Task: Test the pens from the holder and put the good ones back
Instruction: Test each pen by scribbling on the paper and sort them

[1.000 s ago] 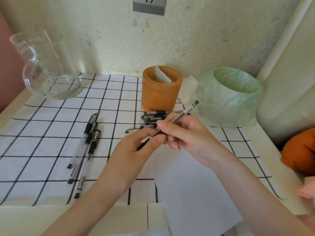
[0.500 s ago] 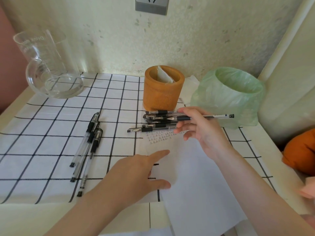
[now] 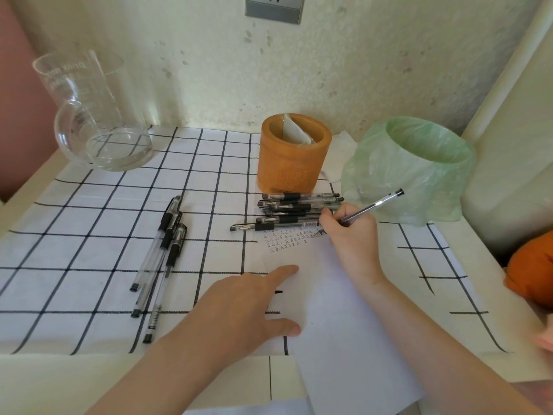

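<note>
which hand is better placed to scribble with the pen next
Right: the right hand grips the pen, tip at the paper by the scribbles; the left hand lies flat, pressing the paper.

The cream bench [image 3: 59, 381] carries a white cloth [image 3: 89, 235] with black grid lines. At the back stand a glass jug [image 3: 95, 121] on the left, a wooden holder [image 3: 294, 154] in the middle and a green-bagged bin [image 3: 419, 172] on the right. 3 pens [image 3: 161, 259] lie left of centre, a heap of pens [image 3: 293, 211] lies just in front of the holder, and a paper sheet [image 3: 344, 339] lies at the front.
</note>
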The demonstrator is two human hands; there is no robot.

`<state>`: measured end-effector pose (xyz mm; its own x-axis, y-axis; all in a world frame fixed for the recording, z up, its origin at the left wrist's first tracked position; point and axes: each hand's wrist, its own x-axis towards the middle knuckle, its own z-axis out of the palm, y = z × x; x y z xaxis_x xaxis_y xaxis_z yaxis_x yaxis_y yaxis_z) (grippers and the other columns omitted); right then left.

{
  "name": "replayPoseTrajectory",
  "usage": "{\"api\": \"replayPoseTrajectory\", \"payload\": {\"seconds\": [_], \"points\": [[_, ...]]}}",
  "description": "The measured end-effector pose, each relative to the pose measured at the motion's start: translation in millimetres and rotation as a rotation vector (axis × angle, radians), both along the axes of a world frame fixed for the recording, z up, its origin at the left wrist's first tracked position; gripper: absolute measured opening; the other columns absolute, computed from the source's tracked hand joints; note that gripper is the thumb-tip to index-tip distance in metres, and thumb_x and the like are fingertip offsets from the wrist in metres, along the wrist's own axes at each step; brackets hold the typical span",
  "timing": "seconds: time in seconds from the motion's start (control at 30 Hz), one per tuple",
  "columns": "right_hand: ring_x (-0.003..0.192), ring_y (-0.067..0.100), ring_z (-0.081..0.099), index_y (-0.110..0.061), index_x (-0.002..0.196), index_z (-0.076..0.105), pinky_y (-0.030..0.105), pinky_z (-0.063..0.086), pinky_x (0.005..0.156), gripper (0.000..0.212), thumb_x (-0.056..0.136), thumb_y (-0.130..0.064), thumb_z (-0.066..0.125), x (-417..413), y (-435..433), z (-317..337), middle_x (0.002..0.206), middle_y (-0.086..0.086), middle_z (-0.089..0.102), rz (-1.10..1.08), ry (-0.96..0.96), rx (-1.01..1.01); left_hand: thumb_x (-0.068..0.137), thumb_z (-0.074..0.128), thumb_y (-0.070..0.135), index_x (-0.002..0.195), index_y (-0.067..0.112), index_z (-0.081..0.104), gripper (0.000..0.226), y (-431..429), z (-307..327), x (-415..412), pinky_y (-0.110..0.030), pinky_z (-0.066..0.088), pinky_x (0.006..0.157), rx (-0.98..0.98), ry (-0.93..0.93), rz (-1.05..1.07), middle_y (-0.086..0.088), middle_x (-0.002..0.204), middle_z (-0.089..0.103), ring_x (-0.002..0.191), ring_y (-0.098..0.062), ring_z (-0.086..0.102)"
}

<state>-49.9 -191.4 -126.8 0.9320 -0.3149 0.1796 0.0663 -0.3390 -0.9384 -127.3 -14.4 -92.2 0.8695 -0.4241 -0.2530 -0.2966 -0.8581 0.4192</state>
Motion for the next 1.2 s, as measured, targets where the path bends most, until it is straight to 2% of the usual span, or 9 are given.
{"api": "replayPoseTrajectory", "payload": {"seconds": [0.13,0.33,0.43,0.53,0.67,0.77,0.83,0.93,1.2], "points": [[0.05,0.014,0.036,0.007,0.06,0.045,0.019,0.03,0.048,0.033,0.085,-0.007,0.062,0.4,-0.4,-1.7,0.053,0.014,0.041,0.02,-0.021,-0.027,0.078,0.056,0.06,0.137,0.054,0.013,0.073,-0.5,0.8,-0.2,-0.023,0.034,0.07,-0.008,-0.011,0.014,0.012,0.079,0.037,0.082,-0.01,0.042],[0.051,0.014,0.036,0.009,0.063,0.046,0.019,0.03,0.048,0.033,0.085,-0.008,0.063,0.6,-0.2,-2.7,0.053,0.012,0.041,0.053,-0.039,-0.045,0.077,0.057,0.061,0.136,0.055,0.015,0.073,-0.7,0.0,0.6,-0.023,0.031,0.068,0.002,-0.012,0.024,0.012,0.074,0.035,0.08,-0.009,0.039],[0.05,0.011,0.034,0.007,0.061,0.044,0.017,0.029,0.048,0.033,0.085,-0.007,0.063,0.5,0.2,-3.0,0.051,0.007,0.039,0.059,-0.044,-0.049,0.077,0.057,0.06,0.136,0.054,0.015,0.073,-1.1,1.1,0.8,-0.023,0.03,0.068,0.01,-0.012,0.021,0.013,0.073,0.034,0.08,-0.009,0.039],[0.049,0.01,0.032,-0.002,0.057,0.042,0.018,0.029,0.049,0.034,0.085,-0.006,0.062,0.7,-0.4,-3.9,0.048,0.0,0.036,0.046,-0.046,-0.057,0.078,0.057,0.06,0.136,0.054,0.015,0.073,-1.8,2.1,0.6,-0.023,0.031,0.069,0.011,-0.011,0.019,0.011,0.078,0.036,0.083,-0.011,0.042],[0.046,0.006,0.029,-0.01,0.054,0.04,0.017,0.027,0.048,0.037,0.084,-0.005,0.062,1.2,-0.8,-4.1,0.046,-0.006,0.033,0.043,-0.047,-0.055,0.078,0.057,0.06,0.136,0.054,0.013,0.073,-1.7,2.8,-0.4,-0.023,0.032,0.071,0.008,-0.008,0.022,0.01,0.085,0.039,0.099,-0.013,0.051],[0.047,0.005,0.03,-0.003,0.056,0.043,0.016,0.027,0.047,0.034,0.085,-0.005,0.061,1.1,-0.9,-3.1,0.048,-0.002,0.034,0.054,-0.046,-0.046,0.078,0.057,0.06,0.136,0.054,0.014,0.073,-1.8,3.7,-0.1,-0.023,0.032,0.07,0.007,-0.006,0.02,0.012,0.082,0.038,0.092,-0.013,0.049],[0.046,0.005,0.029,-0.008,0.054,0.039,0.014,0.027,0.047,0.037,0.084,-0.003,0.061,0.5,-0.1,-2.6,0.047,-0.004,0.032,0.062,-0.048,-0.049,0.078,0.057,0.06,0.136,0.054,0.014,0.072,-1.8,3.3,0.4,-0.023,0.032,0.07,0.005,-0.002,0.018,0.012,0.079,0.036,0.085,-0.011,0.044],[0.046,0.004,0.028,-0.013,0.053,0.036,0.013,0.027,0.047,0.04,0.081,0.0,0.061,0.0,0.4,-1.9,0.048,-0.004,0.031,0.061,-0.047,-0.043,0.078,0.057,0.06,0.136,0.054,0.015,0.073,-1.6,2.0,0.8,-0.024,0.031,0.069,0.004,-0.004,0.016,0.011,0.078,0.036,0.084,-0.012,0.043],[0.047,0.006,0.028,-0.006,0.056,0.04,0.014,0.026,0.047,0.034,0.083,-0.001,0.06,0.3,0.5,-1.3,0.048,-0.003,0.031,0.066,-0.061,-0.045,0.078,0.058,0.059,0.136,0.054,0.016,0.072,-1.5,1.3,0.8,-0.025,0.029,0.067,0.0,-0.016,0.021,0.011,0.071,0.034,0.08,-0.012,0.039]]}}
